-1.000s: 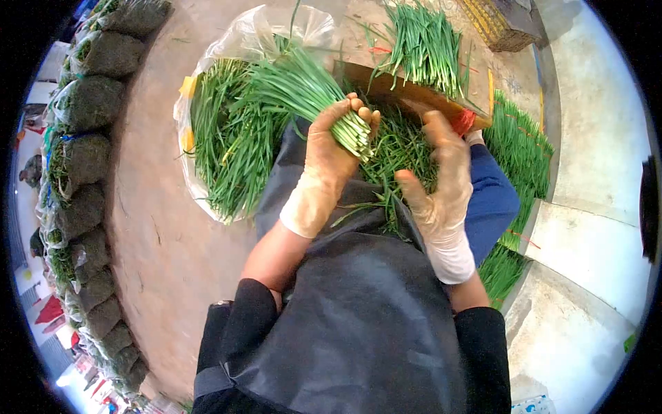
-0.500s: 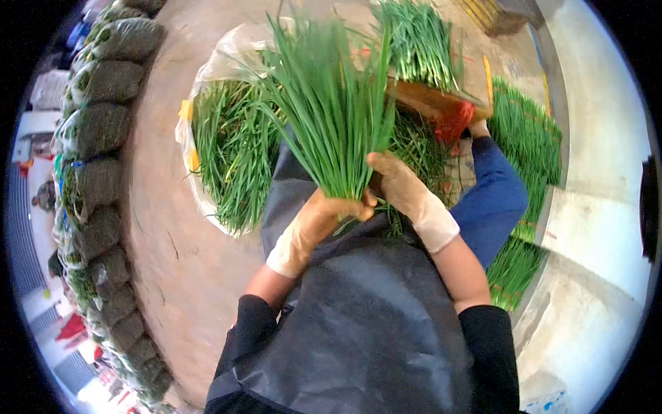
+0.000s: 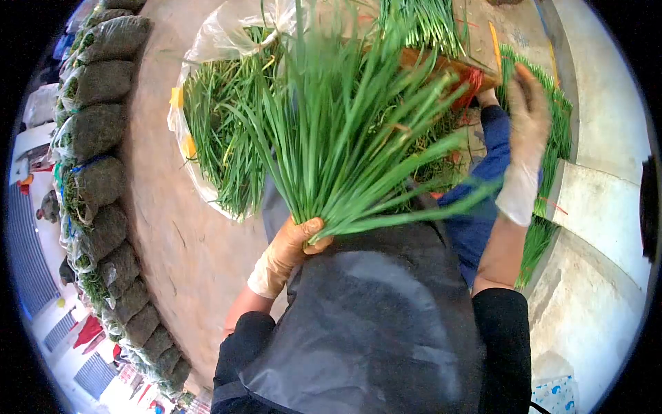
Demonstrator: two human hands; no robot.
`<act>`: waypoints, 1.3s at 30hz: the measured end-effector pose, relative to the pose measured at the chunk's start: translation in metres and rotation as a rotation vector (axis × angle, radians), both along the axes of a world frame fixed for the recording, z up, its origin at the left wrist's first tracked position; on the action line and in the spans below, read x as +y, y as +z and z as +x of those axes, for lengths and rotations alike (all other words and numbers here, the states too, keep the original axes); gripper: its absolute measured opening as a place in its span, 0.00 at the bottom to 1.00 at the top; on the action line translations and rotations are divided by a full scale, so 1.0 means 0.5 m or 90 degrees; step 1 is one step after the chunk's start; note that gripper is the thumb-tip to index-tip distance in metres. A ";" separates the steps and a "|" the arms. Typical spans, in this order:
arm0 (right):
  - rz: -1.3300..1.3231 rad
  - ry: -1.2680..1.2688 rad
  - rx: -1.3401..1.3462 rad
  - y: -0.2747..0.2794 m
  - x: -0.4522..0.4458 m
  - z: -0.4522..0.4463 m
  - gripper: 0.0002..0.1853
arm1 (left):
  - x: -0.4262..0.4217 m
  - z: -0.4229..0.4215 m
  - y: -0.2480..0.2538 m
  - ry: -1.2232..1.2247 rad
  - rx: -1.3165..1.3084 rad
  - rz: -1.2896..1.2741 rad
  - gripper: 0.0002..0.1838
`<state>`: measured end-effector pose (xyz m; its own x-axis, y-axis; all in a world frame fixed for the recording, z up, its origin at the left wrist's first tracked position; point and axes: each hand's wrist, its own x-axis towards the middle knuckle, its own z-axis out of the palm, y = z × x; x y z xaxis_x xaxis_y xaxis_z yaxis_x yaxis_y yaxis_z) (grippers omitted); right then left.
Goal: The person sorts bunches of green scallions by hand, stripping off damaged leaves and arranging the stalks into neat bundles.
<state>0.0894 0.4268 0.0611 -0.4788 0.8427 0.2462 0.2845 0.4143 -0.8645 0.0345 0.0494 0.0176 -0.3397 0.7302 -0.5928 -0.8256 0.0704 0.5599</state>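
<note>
A fanned-out bunch of long green leafy stalks [image 3: 345, 131] stands up from my left hand [image 3: 296, 241], whose gloved fingers are wrapped round its base above the black apron [image 3: 372, 310]. Out to the right, my right hand [image 3: 529, 124] is raised beside the blue trouser leg, slightly blurred, with its fingers stretched upward and nothing seen in it. Behind the bunch, a clear plastic bag [image 3: 181, 117] holds more loose green stalks [image 3: 227, 131]. A brown board with red strings [image 3: 476, 79] lies partly hidden behind the leaves.
Another pile of stalks [image 3: 427, 27] lies at the top. Tied bundles [image 3: 558, 124] line the right side along pale slabs [image 3: 600, 207]. A long row of stuffed dark sacks [image 3: 100, 131] runs down the left. Part of a person [image 3: 48, 207] shows at the far left.
The bunch was tilted left, then swung upright, and now its leaves spread wide to the right. My left hand has moved down; my right hand has moved away to the right.
</note>
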 end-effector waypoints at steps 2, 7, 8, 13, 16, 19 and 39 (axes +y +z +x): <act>0.012 0.053 0.068 0.086 -0.072 0.018 0.12 | -0.001 0.002 -0.007 -0.005 -0.004 -0.001 0.31; 0.359 0.434 0.051 0.107 -0.138 -0.012 0.09 | 0.024 -0.002 0.020 0.009 0.053 -0.050 0.34; 0.361 0.463 -0.015 0.105 -0.147 -0.014 0.10 | 0.025 -0.001 0.023 0.010 0.060 -0.048 0.34; 0.160 0.446 -0.079 0.049 -0.164 -0.009 0.12 | 0.019 0.001 0.020 0.024 0.060 -0.059 0.36; 0.028 0.430 -0.087 0.048 -0.172 -0.012 0.16 | 0.018 -0.004 0.015 0.010 0.067 -0.063 0.37; 0.063 0.471 -0.064 0.032 -0.169 -0.026 0.18 | 0.018 -0.012 0.007 -0.022 0.066 -0.051 0.37; 0.393 0.449 0.018 0.091 -0.189 0.018 0.11 | 0.091 -0.019 -0.013 0.114 0.030 0.012 0.24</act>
<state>0.0986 0.3322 0.1066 -0.8160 0.0762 0.5730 -0.2255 0.8708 -0.4368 0.0250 0.0946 0.0111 -0.4921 0.6660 -0.5606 -0.7971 -0.0858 0.5978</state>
